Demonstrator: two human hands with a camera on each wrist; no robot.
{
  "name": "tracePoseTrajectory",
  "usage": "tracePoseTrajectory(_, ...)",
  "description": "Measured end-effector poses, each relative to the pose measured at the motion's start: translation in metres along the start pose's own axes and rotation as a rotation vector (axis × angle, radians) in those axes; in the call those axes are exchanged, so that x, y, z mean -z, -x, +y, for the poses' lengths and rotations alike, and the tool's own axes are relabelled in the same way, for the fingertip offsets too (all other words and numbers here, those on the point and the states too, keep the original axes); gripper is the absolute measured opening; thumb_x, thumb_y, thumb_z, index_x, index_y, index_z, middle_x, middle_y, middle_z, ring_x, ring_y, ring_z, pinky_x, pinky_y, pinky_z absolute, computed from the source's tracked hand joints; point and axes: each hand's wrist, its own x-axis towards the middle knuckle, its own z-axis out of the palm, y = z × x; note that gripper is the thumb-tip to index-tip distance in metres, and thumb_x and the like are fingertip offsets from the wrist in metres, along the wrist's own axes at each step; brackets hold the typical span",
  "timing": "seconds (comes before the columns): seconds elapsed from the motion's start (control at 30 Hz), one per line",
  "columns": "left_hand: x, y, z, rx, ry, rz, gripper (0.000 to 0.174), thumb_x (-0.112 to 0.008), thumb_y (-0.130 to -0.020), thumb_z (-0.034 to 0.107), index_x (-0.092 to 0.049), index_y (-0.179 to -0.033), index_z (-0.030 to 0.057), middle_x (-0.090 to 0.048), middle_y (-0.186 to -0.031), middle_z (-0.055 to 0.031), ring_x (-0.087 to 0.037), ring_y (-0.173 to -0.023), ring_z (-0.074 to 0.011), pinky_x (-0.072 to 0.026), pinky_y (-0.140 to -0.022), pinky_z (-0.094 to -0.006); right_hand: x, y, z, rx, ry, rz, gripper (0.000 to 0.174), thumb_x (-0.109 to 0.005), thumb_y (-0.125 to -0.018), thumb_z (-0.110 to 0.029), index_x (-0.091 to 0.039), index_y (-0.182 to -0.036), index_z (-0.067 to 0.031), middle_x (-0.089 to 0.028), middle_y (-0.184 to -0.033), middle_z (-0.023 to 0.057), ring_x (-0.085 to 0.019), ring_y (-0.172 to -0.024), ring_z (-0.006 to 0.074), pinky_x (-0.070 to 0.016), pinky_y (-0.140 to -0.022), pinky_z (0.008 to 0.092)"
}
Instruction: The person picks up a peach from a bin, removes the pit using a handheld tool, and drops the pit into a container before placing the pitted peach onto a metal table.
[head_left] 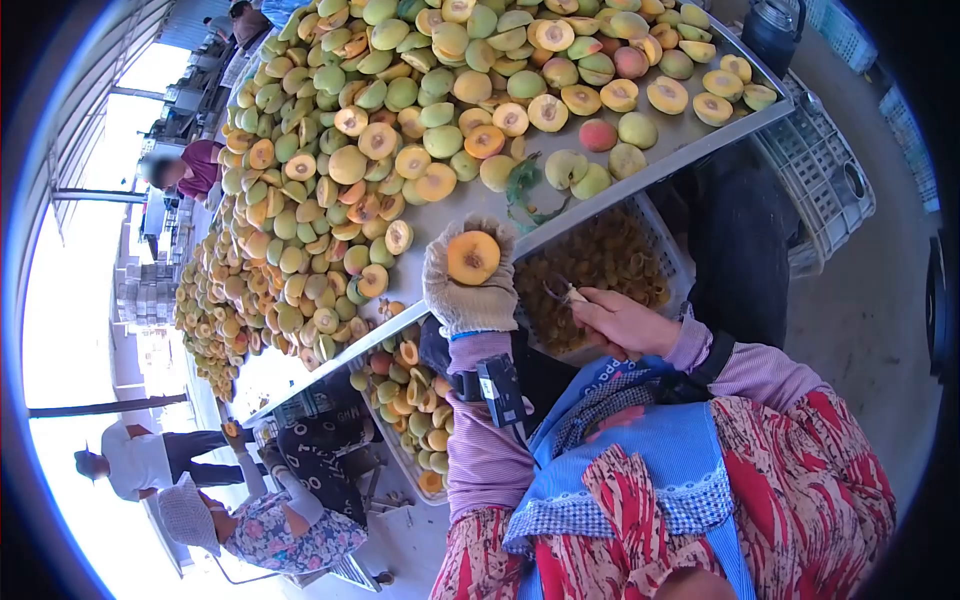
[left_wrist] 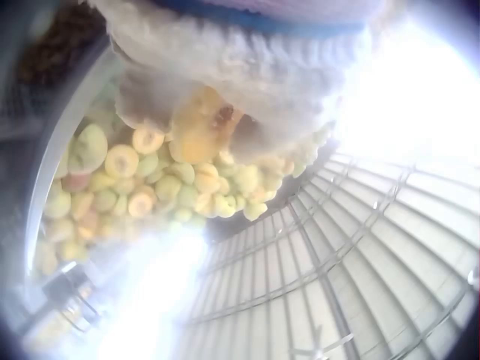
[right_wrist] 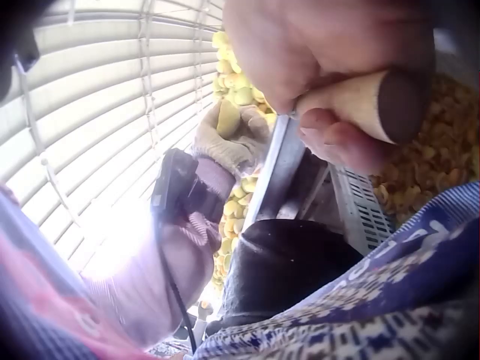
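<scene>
My left hand, in a whitish knit glove, holds a halved peach with its orange cut face and brown centre turned up. It is at the metal edge of a sorting table heaped with peach halves. In the left wrist view the peach half shows between the gloved fingers. My bare right hand grips a pitting tool with a small curved metal loop, apart from the peach. Its wooden handle fills the curled fingers in the right wrist view.
Below my hands, brown pit scraps lie in a pale crate. Another crate of peach halves is lower left. A leaf lies near the table edge. White crates stand right; a seated person works at left.
</scene>
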Motion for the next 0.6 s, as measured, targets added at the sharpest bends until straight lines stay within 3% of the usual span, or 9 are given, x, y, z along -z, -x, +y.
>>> tracePoseTrajectory(0.07,0.014,0.012,-0.001,0.002,0.047,-0.024,0.041,-0.055,-0.084,0.041,-0.057,-0.102,0.0039,-0.059,-0.097,-0.016,-0.058,-0.083,-0.0322,-0.0504,-0.067,-0.0455,-0.012,0.005,-0.005,0.312,0.248,-0.016,0.029,-0.038,-0.098,-0.031,-0.047,-0.097,-0.0035,-0.048,-0.063,0.0046,-0.046,-0.044,0.0132,-0.0389,-0.042,0.0273)
tracePoseTrajectory(0.1,0.019,0.018,-0.003,0.011,0.093,-0.05,0.046,-0.053,-0.085,0.046,-0.057,-0.1,0.0026,-0.058,-0.098,-0.0165,-0.057,-0.084,-0.0327,-0.0504,-0.067,-0.0463,-0.016,0.002,0.001,0.309,0.25,-0.018,0.029,-0.038,-0.098,-0.031,-0.047,-0.097,-0.0035,-0.048,-0.063,0.0046,-0.046,-0.044,0.0132,-0.0389,-0.042,0.0273)
tracePoseTrajectory(0.17,0.021,0.033,-0.01,-0.044,-0.056,-0.003,0.05,-0.048,-0.086,0.051,-0.057,-0.099,0.0031,-0.059,-0.094,-0.0161,-0.058,-0.082,-0.0326,-0.0502,-0.066,-0.0464,-0.027,-0.005,0.004,0.784,0.473,0.153,0.03,-0.04,-0.098,-0.029,-0.048,-0.098,0.0,-0.054,-0.073,0.0138,-0.054,-0.06,0.0263,-0.0438,-0.056,0.0363)
tracePoseTrajectory(0.2,0.021,0.04,-0.013,-0.058,-0.119,0.017,0.052,-0.045,-0.087,0.053,-0.057,-0.098,0.0031,-0.059,-0.093,-0.0157,-0.058,-0.081,-0.0323,-0.0502,-0.066,-0.0456,-0.024,-0.001,0.005,0.625,0.473,0.099,0.03,-0.042,-0.097,-0.028,-0.048,-0.098,0.0021,-0.056,-0.083,0.0209,-0.055,-0.076,0.0378,-0.0427,-0.067,0.0419)
tracePoseTrajectory(0.23,0.022,0.045,-0.015,-0.069,-0.183,0.039,0.054,-0.043,-0.088,0.054,-0.058,-0.098,0.0032,-0.059,-0.091,-0.0153,-0.058,-0.08,-0.032,-0.0502,-0.066,-0.0449,-0.026,-0.003,0.004,0.621,0.475,0.1,0.03,-0.042,-0.097,-0.028,-0.048,-0.098,0.0021,-0.056,-0.083,0.0209,-0.055,-0.076,0.0378,-0.0427,-0.067,0.0419)
tracePoseTrajectory(0.3,0.028,0.048,-0.02,-0.068,-0.212,0.096,0.057,-0.038,-0.089,0.057,-0.058,-0.096,0.0037,-0.059,-0.086,-0.014,-0.058,-0.077,-0.0308,-0.0503,-0.065,-0.043,-0.028,-0.008,0.007,0.682,0.499,0.118,0.033,-0.042,-0.095,-0.032,-0.049,-0.098,0.0004,-0.058,-0.088,0.0276,-0.055,-0.084,0.046,-0.0432,-0.07,0.0458)
tracePoseTrajectory(0.37,0.03,0.053,-0.024,-0.066,-0.268,-0.014,0.058,-0.035,-0.09,0.058,-0.058,-0.094,0.0041,-0.06,-0.084,-0.0129,-0.058,-0.075,-0.0294,-0.0507,-0.065,-0.042,-0.03,-0.014,0.008,0.637,0.519,0.11,0.035,-0.041,-0.096,-0.033,-0.049,-0.098,0.0009,-0.059,-0.089,0.0278,-0.055,-0.084,0.0461,-0.0435,-0.071,0.0461)
tracePoseTrajectory(0.6,0.031,0.054,-0.035,-0.179,-0.281,0.075,0.053,-0.038,-0.093,0.053,-0.057,-0.096,0.0034,-0.059,-0.082,-0.0116,-0.058,-0.072,-0.0257,-0.052,-0.063,-0.0393,-0.036,-0.013,0.009,0.494,0.532,0.13,0.042,-0.038,-0.096,-0.037,-0.05,-0.103,0.0028,-0.06,-0.092,0.0275,-0.057,-0.086,0.0445,-0.0442,-0.078,0.0443)
